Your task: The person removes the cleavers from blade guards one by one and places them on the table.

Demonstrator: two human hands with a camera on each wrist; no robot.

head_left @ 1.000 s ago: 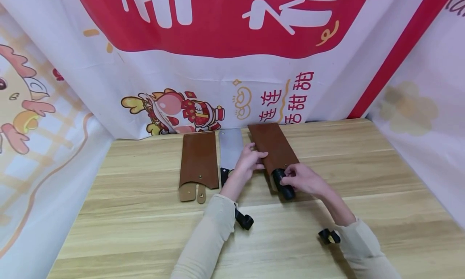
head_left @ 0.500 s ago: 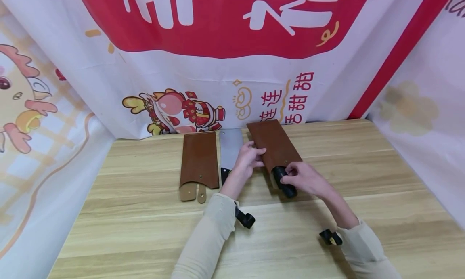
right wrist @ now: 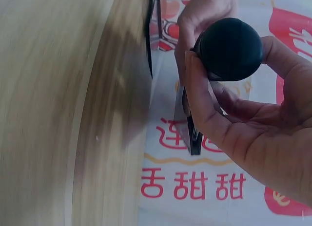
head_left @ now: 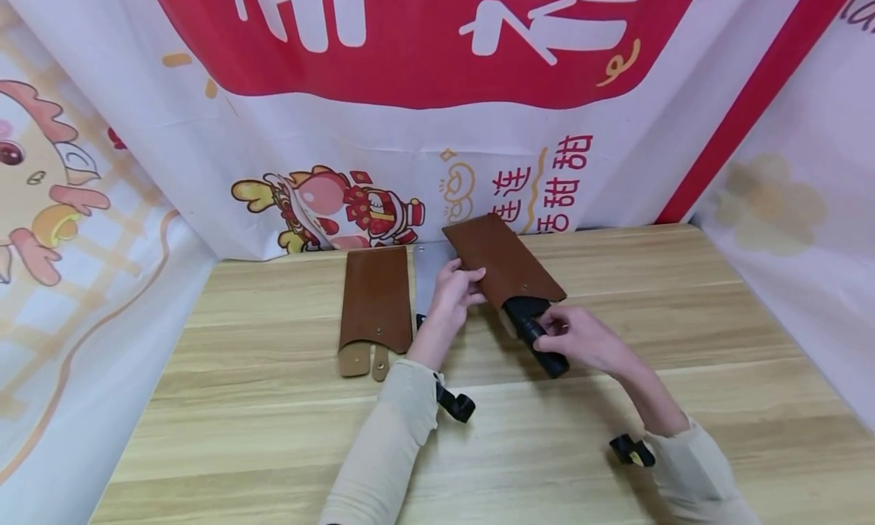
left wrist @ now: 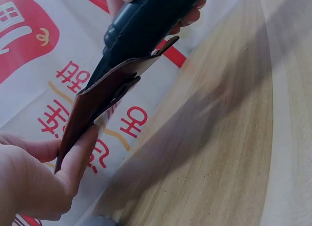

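My left hand pinches the left edge of a brown leather knife sheath between thumb and fingers. The sheath is raised off the table at a tilt, its mouth toward me. A cleaver sits in it, its blade hidden; its black handle and the broad black part at the handle's base stick out of the mouth. My right hand grips this handle from the right. Seen end-on in the right wrist view, the handle's round butt lies between thumb and fingers.
A second brown leather sheath lies flat at the left, two tan straps at its near end. Beside it a bare cleaver blade lies partly behind my left hand and the raised sheath. A printed cloth stands along the wooden table's back edge.
The sheath has tipped up, its far end swinging left over the lying blade. The black handle has slid farther out of its mouth, my right hand moving slightly right and toward me with it.
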